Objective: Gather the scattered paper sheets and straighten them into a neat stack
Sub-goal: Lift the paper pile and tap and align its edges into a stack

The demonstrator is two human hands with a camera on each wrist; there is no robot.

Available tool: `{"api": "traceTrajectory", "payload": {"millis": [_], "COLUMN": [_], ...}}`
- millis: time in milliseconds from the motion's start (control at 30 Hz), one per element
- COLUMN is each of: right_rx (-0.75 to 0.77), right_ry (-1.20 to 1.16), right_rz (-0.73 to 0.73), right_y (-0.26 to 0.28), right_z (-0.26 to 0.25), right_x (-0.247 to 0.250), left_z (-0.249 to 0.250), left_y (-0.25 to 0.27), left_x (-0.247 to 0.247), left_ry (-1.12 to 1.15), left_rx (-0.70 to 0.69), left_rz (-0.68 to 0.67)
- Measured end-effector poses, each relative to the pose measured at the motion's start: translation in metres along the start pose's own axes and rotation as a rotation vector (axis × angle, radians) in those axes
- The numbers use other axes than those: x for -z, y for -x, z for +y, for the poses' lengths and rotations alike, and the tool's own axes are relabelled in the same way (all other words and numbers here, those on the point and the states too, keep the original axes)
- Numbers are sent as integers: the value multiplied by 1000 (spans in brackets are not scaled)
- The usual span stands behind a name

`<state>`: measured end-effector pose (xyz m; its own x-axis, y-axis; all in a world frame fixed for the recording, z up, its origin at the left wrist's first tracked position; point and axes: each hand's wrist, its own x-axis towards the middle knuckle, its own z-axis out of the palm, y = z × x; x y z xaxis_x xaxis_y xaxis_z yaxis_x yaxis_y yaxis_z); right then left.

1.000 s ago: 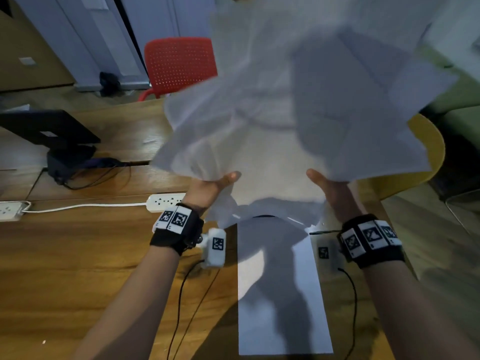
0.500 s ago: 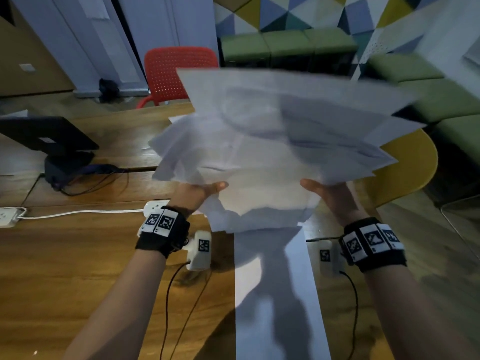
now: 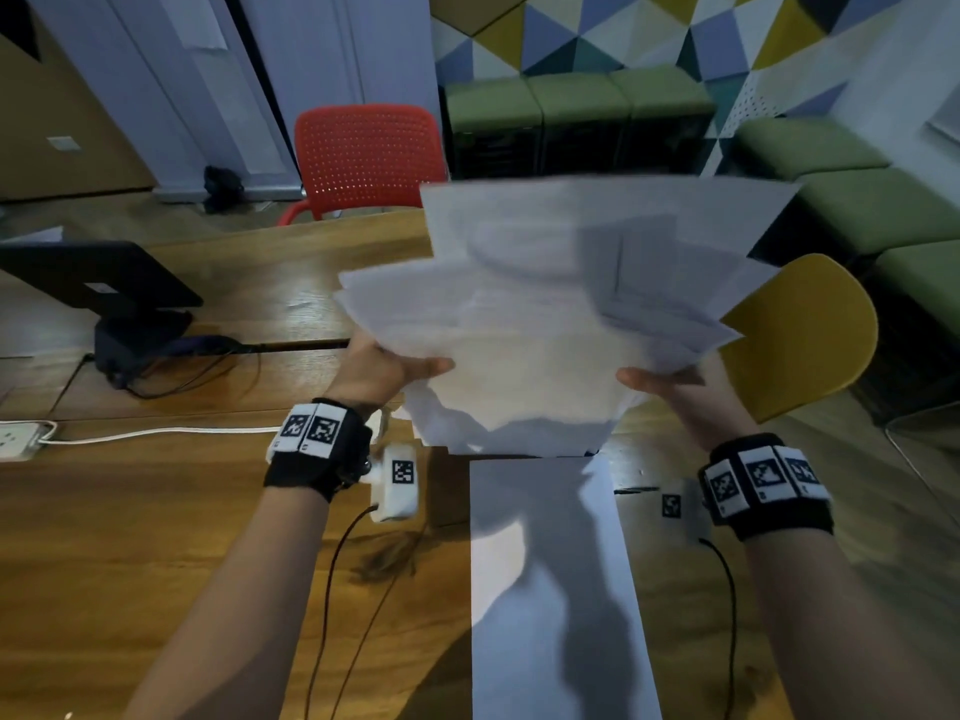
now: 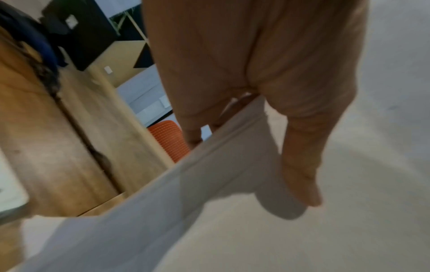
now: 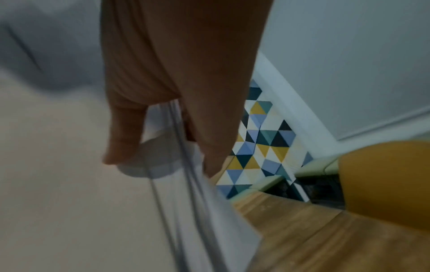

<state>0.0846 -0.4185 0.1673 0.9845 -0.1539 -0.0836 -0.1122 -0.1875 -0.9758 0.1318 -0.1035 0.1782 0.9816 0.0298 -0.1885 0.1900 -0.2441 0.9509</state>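
While one paper sheet [image 3: 550, 589] lies flat on the wooden table [image 3: 130, 537], the person holds a loose, uneven bundle of paper sheets [image 3: 561, 314] above it. The left hand [image 3: 376, 368] pinches the bundle's left edge, thumb on top, and the right hand [image 3: 685, 392] pinches its right edge likewise. A yellow chair [image 3: 810, 335] stands just beside the table.

Bare table [image 3: 130, 537] lies left (past a power strip [image 3: 15, 440]); a chair [image 3: 800, 330] stands right.
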Motion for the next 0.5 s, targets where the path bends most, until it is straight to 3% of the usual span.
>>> {"api": "traceTrajectory", "payload": {"millis": [133,267,400,500], "right_rx": [-71,76,225,29], "right_ry": [-25,-50,-36,-26], "right_rz": [-21,100,155,39], "right_y": [-1,-1,7,3], "right_z": [5,-18,-33,-8], "right_x": [-22,-35,-30,-36], "left_z": [-12,-4,1,-14], "left_y": [7,4,-3,-2], "left_x": [-18,-25,-14,-24], "left_ry": [-46,11,10,3], "left_rx": [19,-25,-59,-21], "left_rz": [-60,84,70,80]}}
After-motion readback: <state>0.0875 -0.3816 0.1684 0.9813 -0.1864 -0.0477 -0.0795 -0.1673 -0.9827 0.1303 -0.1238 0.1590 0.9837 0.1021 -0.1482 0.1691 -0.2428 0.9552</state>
